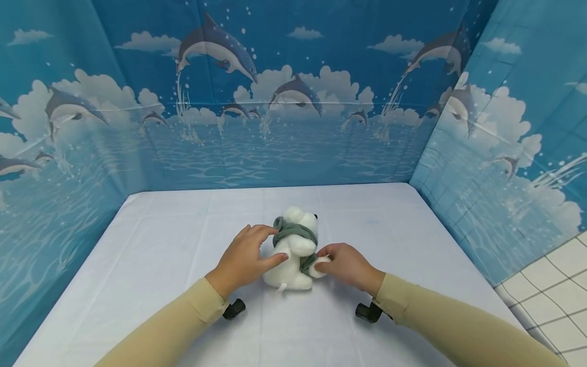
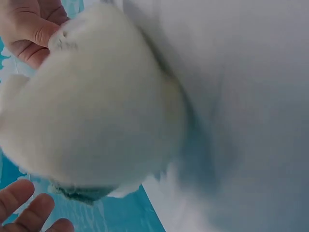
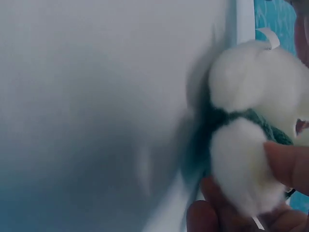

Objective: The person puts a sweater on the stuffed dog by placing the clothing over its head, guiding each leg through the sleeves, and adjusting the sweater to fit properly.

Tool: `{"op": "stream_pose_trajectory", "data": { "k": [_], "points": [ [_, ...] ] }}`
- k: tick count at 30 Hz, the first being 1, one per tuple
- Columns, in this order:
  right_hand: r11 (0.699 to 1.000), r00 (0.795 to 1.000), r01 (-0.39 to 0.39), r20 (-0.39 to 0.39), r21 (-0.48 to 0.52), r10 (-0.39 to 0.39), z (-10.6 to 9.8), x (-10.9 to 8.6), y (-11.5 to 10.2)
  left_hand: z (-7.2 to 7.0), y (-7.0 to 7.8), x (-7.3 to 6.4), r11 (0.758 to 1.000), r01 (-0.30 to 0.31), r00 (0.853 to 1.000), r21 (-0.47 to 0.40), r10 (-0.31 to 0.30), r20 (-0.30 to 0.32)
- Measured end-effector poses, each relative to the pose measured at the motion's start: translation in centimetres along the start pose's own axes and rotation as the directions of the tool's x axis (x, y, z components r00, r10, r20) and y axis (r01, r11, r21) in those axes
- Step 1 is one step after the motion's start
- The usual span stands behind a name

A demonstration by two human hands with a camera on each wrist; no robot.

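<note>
A white plush bear [image 1: 286, 265] with a black nose sits on the white table, facing right. A grey-green scarf [image 1: 293, 230] wraps its neck, and one end hangs down by its legs. My right hand [image 1: 346, 265] pinches the bear's rounded foot [image 3: 246, 166] between thumb and fingers. My left hand [image 1: 247, 260] is at the bear's back, fingers spread and loosely bent. Its index fingertip is right by the scarf and its thumb overlaps the bear's side. In the left wrist view, the bear's body fills the middle, with left fingertips [image 2: 36, 212] below it.
The white-covered table [image 1: 174, 229] spreads around the bear. Blue curtains [image 1: 293, 148] printed with dolphins stand behind and at both sides. White tiles [image 1: 555, 290] show at the right. Black wrist camera mounts [image 1: 368, 312] hang under both forearms.
</note>
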State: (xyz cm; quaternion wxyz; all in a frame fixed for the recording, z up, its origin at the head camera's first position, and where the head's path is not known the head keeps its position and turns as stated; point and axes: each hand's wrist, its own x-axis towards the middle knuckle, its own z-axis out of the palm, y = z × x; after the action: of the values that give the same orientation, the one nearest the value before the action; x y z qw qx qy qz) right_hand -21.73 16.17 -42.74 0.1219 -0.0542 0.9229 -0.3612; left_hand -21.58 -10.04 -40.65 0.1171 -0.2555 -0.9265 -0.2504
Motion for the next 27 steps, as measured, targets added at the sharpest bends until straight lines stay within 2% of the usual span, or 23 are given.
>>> {"op": "stream_pose_trajectory", "data": {
  "k": [3,8,11,15,17,20,23,27],
  "points": [
    [0.997,0.998,0.026,0.054,-0.069,-0.022,0.5,-0.5,-0.8,0.2,0.5,0.2,1.000,-0.019,1.000,0.006,0.019,0.009],
    [0.986,0.992,0.089,0.102,-0.141,-0.075,0.7,-1.2,-1.7,0.5,0.8,0.2,0.999,-0.031,0.999,0.031,0.030,0.033],
    [0.978,0.981,0.134,0.164,-0.160,-0.108,0.3,-1.2,-2.1,0.8,0.9,0.2,0.999,-0.031,0.999,0.036,0.029,0.041],
    [0.959,0.964,0.164,0.243,-0.229,-0.107,-1.1,-0.6,-3.0,1.1,1.1,0.3,0.996,-0.070,0.997,0.055,0.069,0.023],
    [0.949,0.968,0.173,0.223,-0.263,-0.114,-2.1,-0.2,-3.8,1.2,1.1,0.4,0.993,-0.099,0.995,0.071,0.099,0.011],
    [0.940,0.971,0.225,0.143,-0.257,-0.194,-3.5,0.5,-5.1,1.4,1.0,0.4,0.987,-0.137,0.990,0.089,0.138,-0.002],
    [0.901,0.938,0.346,0.121,-0.261,-0.326,-4.1,1.5,-6.1,1.5,0.8,0.4,0.983,-0.156,0.988,0.092,0.157,-0.001],
    [0.837,0.884,0.461,0.237,-0.293,-0.404,-3.9,2.9,-6.9,1.5,0.4,0.3,0.982,-0.160,0.987,0.102,0.159,0.021]
  ]
}}
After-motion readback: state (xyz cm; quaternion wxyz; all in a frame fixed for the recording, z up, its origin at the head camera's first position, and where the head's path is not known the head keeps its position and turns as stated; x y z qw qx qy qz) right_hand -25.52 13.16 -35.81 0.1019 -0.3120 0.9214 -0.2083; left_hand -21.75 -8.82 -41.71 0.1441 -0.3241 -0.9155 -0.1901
